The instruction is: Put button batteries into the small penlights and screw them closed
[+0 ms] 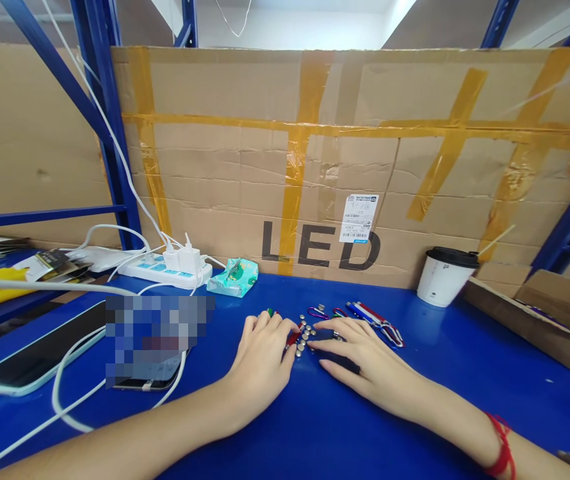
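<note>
My left hand (265, 350) rests low over the blue table, fingers curled, with a small red object (293, 335) between its thumb and index finger. Its exact kind is too small to tell. Just right of it lie several small silver discs (305, 335), which look like button cells. My right hand (365, 353) reaches in from the other side, fingers apart, with its fingertips beside the discs. Beyond the right hand lie several slim metallic tubes with carabiner clips (377, 323) in red, blue and silver. A green tip (270, 311) shows past my left fingers.
At left are a phone (39, 347), white cables and a power strip (159, 270). A teal packet (235, 277) lies near the cardboard wall (215, 180). A lidded paper cup (445, 277) and an open cardboard box (539, 327) stand at right.
</note>
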`<state>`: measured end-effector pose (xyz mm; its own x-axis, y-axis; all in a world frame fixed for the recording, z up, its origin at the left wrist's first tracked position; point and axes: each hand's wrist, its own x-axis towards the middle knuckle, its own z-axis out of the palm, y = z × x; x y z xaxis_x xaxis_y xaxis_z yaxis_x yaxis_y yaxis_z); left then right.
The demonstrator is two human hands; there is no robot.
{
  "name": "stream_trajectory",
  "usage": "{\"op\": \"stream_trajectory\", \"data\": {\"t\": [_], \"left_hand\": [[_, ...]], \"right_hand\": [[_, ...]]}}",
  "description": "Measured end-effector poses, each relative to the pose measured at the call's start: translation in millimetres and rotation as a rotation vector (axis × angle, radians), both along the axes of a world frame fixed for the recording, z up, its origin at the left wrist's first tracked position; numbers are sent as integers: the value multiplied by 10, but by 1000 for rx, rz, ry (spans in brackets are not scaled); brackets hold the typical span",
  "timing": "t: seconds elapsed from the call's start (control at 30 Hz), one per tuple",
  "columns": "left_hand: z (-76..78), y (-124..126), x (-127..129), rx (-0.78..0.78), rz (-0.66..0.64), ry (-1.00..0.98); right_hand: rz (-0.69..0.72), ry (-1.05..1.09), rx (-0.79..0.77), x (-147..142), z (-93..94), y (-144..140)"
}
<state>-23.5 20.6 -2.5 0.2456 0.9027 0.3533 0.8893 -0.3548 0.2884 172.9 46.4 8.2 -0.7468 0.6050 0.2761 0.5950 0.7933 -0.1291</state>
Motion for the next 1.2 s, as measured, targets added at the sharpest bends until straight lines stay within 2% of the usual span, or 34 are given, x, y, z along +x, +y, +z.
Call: {"op": "stream_trajectory", "data": {"t": [0.3, 0.47, 0.7, 0.83, 0.9, 1.07, 1.2], "left_hand": [[5, 8, 2, -48, 21, 89], [21, 7, -5, -63, 22, 61], [37, 20, 31, -50, 48, -278], [37, -16, 82, -50, 14, -406], [25, -33, 99, -61, -37, -457], [14, -70, 110, -116, -265, -646], [52, -112, 113, -143, -258, -652]], "right_hand": [[-22, -4, 90, -10, -5, 22], [-62, 33, 116, -11, -14, 47], [-78, 84, 27, -12, -32, 69], [-109, 111, -50, -14, -30, 87], [-115, 126, -70, -7, -34, 99], [-110, 160, -96, -1, -41, 111], [-88, 145, -46, -13, -24, 94]]}}
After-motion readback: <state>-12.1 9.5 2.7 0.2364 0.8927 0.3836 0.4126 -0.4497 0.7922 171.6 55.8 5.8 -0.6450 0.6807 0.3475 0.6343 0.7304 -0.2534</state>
